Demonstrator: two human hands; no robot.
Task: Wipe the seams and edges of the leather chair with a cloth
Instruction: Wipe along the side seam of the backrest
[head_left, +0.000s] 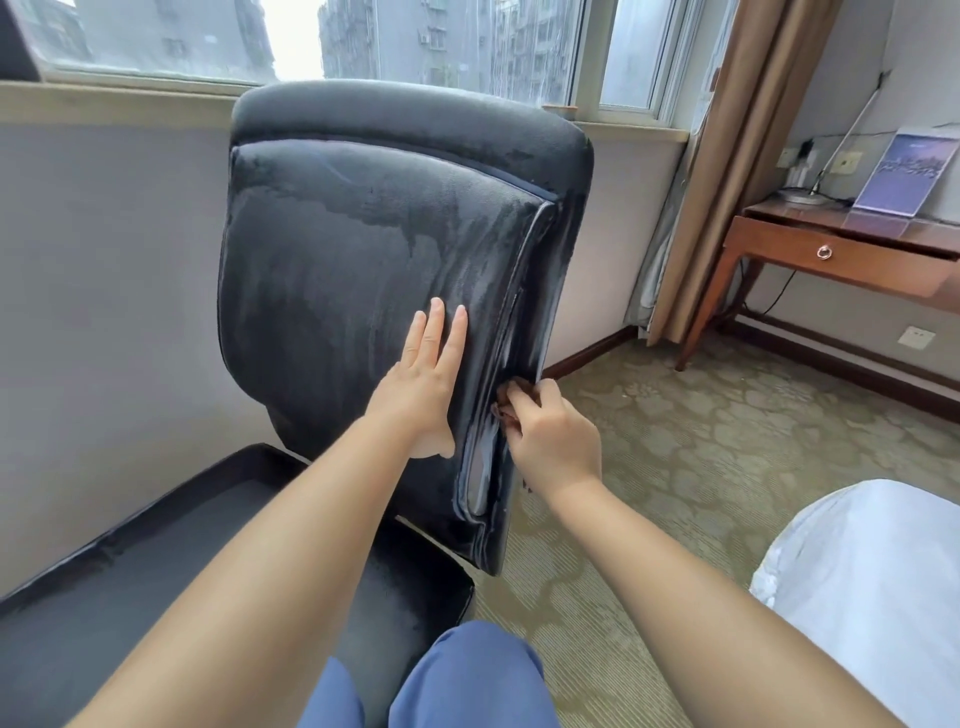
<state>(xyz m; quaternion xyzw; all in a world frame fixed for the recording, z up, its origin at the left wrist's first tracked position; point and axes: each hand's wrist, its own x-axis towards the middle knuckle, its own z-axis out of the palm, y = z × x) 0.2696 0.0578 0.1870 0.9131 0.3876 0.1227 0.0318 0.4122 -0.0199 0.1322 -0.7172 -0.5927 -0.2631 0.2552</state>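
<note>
Head view: left hand (423, 384) flat on streaked chair (363, 234), right hand (550, 436) pinching cloth (511, 395), carpet (701, 441) below.

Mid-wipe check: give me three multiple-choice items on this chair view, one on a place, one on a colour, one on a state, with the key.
1. Where is the small brown cloth?
A. on the seat
B. at the right side seam of the black leather chair backrest
C. on the carpet

2. What colour are the person's trousers?
A. blue
B. red
C. white

3. How is the left hand?
A. curled round the cloth
B. hanging idle
C. flat, with straight fingers on the backrest

Key: 1 B, the right hand pinches the cloth against that seam. 2 A, blue fabric covers the knees at the bottom of the view. 3 C, the palm lies open on the leather.
</note>
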